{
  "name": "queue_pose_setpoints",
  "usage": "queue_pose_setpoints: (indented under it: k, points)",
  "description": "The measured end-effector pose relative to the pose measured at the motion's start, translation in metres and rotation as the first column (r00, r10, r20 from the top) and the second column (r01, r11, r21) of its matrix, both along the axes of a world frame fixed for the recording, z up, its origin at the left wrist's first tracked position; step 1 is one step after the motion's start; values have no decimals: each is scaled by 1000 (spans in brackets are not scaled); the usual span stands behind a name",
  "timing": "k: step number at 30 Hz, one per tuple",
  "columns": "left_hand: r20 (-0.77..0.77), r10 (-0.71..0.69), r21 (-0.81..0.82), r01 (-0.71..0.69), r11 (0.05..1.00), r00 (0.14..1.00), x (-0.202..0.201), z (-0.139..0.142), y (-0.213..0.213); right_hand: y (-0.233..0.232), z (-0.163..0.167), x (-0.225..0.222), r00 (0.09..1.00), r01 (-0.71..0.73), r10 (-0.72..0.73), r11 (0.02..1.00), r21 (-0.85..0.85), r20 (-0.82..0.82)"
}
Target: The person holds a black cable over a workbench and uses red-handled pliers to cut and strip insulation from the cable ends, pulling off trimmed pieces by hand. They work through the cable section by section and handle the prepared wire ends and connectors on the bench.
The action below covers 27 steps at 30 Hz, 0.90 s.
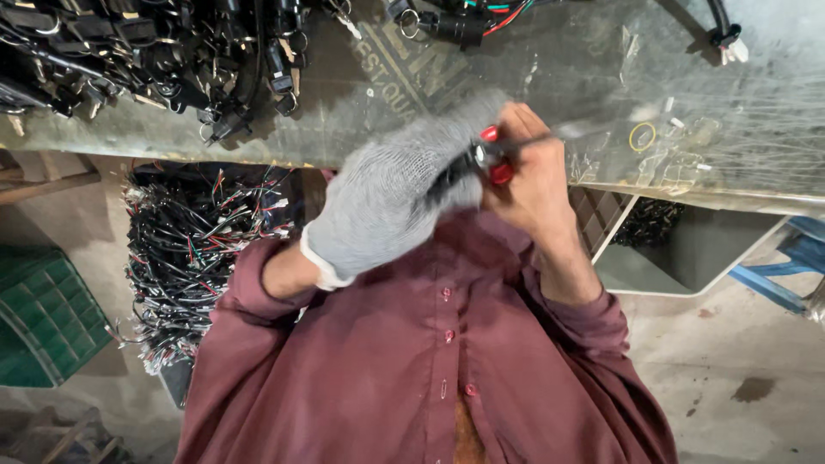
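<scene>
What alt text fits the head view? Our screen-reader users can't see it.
A gloved left hand and a bare right hand together grip a small black part with red pieces close to the camera, above a maroon shirt. Behind lie a workbench, piled black wired parts and a bin of wire bundles.

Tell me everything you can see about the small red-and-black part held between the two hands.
The small part has a black body with a shiny metal centre and red bits above and below. It sits close to the maroon shirt, pinched between the grey knit-gloved left hand and the bare right hand. A thin dark wire or rod runs from it toward the bench. Motion blur hides finer detail.
</scene>
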<state>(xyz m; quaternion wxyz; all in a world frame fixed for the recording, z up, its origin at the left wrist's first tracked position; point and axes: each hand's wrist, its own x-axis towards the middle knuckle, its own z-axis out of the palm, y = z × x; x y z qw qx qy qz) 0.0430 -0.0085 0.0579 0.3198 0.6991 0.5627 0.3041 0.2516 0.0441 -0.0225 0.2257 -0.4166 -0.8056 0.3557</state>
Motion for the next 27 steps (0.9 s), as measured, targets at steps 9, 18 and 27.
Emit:
queue_pose_setpoints:
  k: [9, 18, 27]
  points:
    - [-243, 83, 64, -69, 996, 967, 12, 3, -1, -2, -3, -2, 990, 128, -132, 988, 82, 46]
    - [459, -241, -240, 381, 893, 855, -20, -1, 2, 12, -7, 2, 936, -186, 192, 981, 48, -297]
    - [90, 53, -135, -41, 990, 995, -1, 1, -23, -3, -14, 5, 989, -141, 140, 989, -34, -42]
